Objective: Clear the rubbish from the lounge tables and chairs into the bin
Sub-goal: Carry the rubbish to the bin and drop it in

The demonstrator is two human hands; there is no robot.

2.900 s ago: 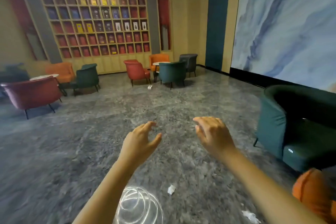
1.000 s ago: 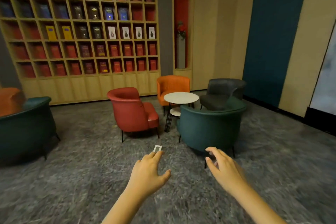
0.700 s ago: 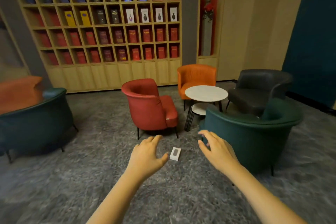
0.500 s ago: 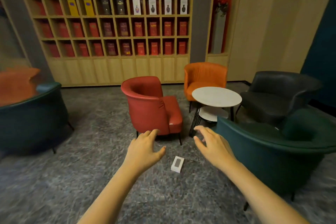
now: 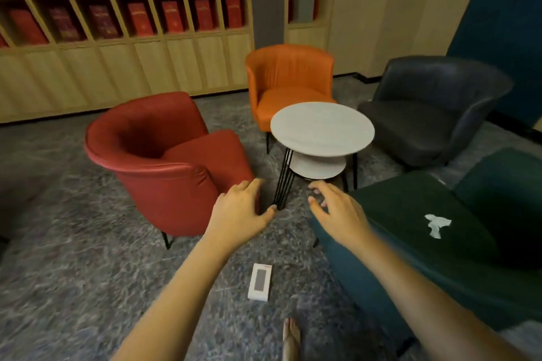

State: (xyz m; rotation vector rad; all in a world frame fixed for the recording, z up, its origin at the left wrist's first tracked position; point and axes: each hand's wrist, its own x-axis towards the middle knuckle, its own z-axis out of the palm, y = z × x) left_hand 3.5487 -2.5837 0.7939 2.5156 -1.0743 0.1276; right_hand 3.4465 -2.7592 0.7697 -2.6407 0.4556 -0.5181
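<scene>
A small white flat box [image 5: 260, 282] lies on the grey floor between my two forearms. A crumpled white tissue [image 5: 436, 224] sits on the seat of the dark green chair [image 5: 416, 246] at the right. My left hand [image 5: 239, 212] hovers with relaxed fingers in front of the red chair [image 5: 164, 161], holding nothing. My right hand [image 5: 337, 208] is out over the green chair's near edge, fingers loosely spread and empty. The round white table [image 5: 322, 129] in the middle shows a bare top. No bin is in sight.
An orange chair [image 5: 289, 79] and a dark grey chair [image 5: 434, 108] stand behind the table, with a lower white table [image 5: 318, 167] tucked beneath it. A wooden shelf wall [image 5: 123, 9] of red boxes closes the back. My bare foot [image 5: 291, 338] shows at the bottom.
I have walked across the lounge up to this chair group. The white box has slid from ahead of my hands to below them. The tissue on the green chair has come into view.
</scene>
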